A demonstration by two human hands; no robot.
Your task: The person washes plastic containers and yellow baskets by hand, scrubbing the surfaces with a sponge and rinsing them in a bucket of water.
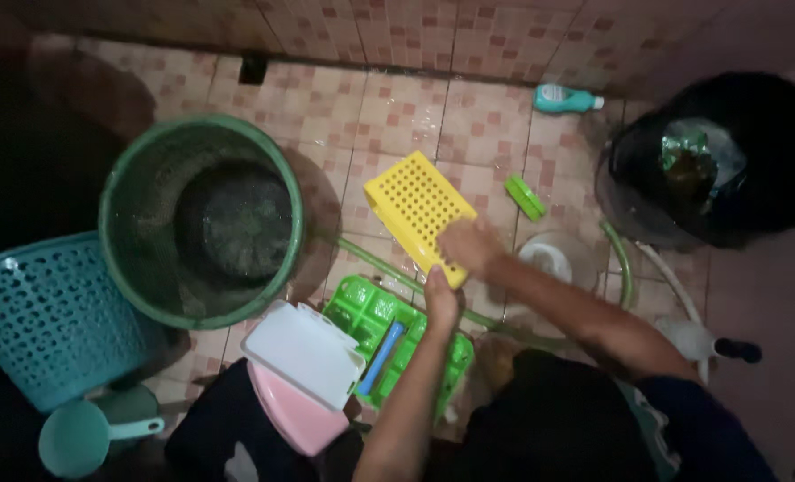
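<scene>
Nearest the camera: white lid [306,350] and pink container [295,415] stacked by the knee, then a green compartment tray [362,312] with a blue strip [380,357] lying in it.

Left hand [440,302] grips the near edge of the yellow perforated tray [415,210], fingers closed on the lower corner. Right hand [469,243] lies flat on the tray's right side, fingers blurred – can't tell if it's curled round the edge or just pressing. The tray is tilted, held just above the wet tiled floor [397,116], between the green bucket [121,205] and a clear bowl [554,257].

Handling call: thin moulded plastic, light, fairly stiff but will flex across the perforated face. Looks wet, so likely slippery (the holes give some purchase). Best hold – the raised rim, on two opposite edges, not the flat middle.

Further out: green brush [524,196], hose [625,259], black bin [728,161], teal bottle [565,99] by the wall. Teal basket [49,312] and scoop [81,437] off left.
</scene>
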